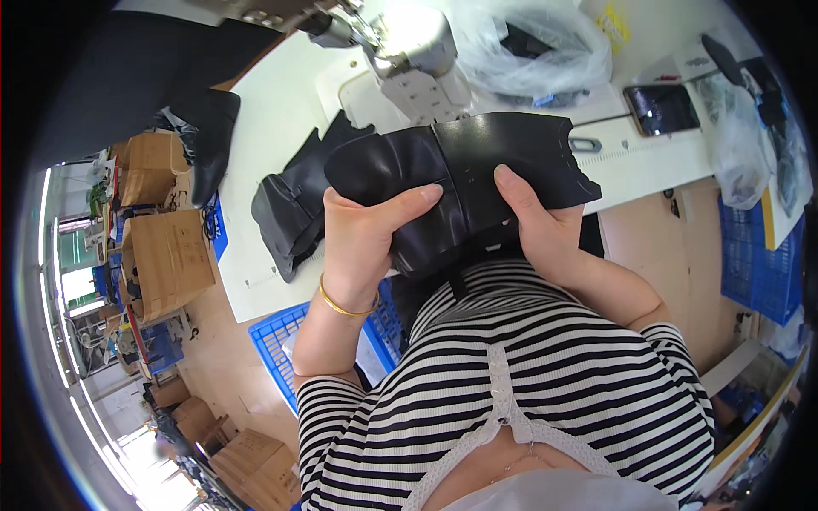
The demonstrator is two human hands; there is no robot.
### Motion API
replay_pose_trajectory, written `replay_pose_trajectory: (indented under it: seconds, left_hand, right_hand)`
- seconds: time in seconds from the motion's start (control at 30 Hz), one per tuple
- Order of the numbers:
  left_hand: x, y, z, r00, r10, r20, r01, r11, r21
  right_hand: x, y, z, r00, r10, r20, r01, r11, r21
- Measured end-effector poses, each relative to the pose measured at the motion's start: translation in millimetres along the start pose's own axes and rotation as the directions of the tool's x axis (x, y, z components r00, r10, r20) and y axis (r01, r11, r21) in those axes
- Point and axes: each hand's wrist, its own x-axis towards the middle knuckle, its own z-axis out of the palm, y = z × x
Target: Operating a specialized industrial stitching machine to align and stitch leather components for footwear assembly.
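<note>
Both my hands hold a black leather shoe upper piece [511, 149] at the front edge of the white table, its glossy side up. A seam runs across it between my two thumbs. My left hand [371, 221] grips the left part, thumb pressed on top close to the seam and the fingers hidden beneath. My right hand [545, 223] grips the near edge of the right part, thumb on top, fingers underneath. More black leather pieces [290, 209] lie heaped on the table to the left, partly under the held piece. Just beyond stands a sewing machine [417, 81] with its lamp lit.
A clear plastic bag [532, 60] with dark pieces lies right of the machine. Farther right are a phone [663, 111] and another plastic bag [740, 149]. A blue crate [277, 345] stands below the table; another blue crate [761, 264] is at right. Cardboard boxes [170, 264] stand left.
</note>
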Motion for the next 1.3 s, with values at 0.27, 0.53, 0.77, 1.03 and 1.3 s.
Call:
replay_pose_trajectory:
  seconds: [0.27, 0.53, 0.77, 1.03, 1.3]
  left_hand:
    - [25, 36, -8, 0.998, 0.005, 0.068, -0.003, 0.999, -0.042]
    - [56, 55, -13, 0.999, 0.034, 0.028, -0.031, 0.996, -0.083]
    - [82, 69, -16, 0.998, -0.055, 0.012, 0.056, 0.997, -0.060]
    - [92, 71, -17, 0.998, -0.050, 0.045, 0.054, 0.994, -0.098]
    - [93, 71, -16, 0.999, -0.014, 0.048, 0.017, 0.998, -0.065]
  right_hand:
    - [33, -31, 26, 0.996, -0.081, -0.023, 0.079, 0.992, -0.098]
    - [72, -36, 42, 0.990, -0.140, 0.000, 0.140, 0.989, -0.037]
    - [99, -38, 48, 0.994, -0.102, -0.029, 0.099, 0.990, -0.096]
    - [108, -37, 54, 0.997, -0.056, -0.056, 0.058, 0.998, 0.036]
    - [108, -35, 53, 0.995, -0.098, -0.036, 0.097, 0.995, -0.031]
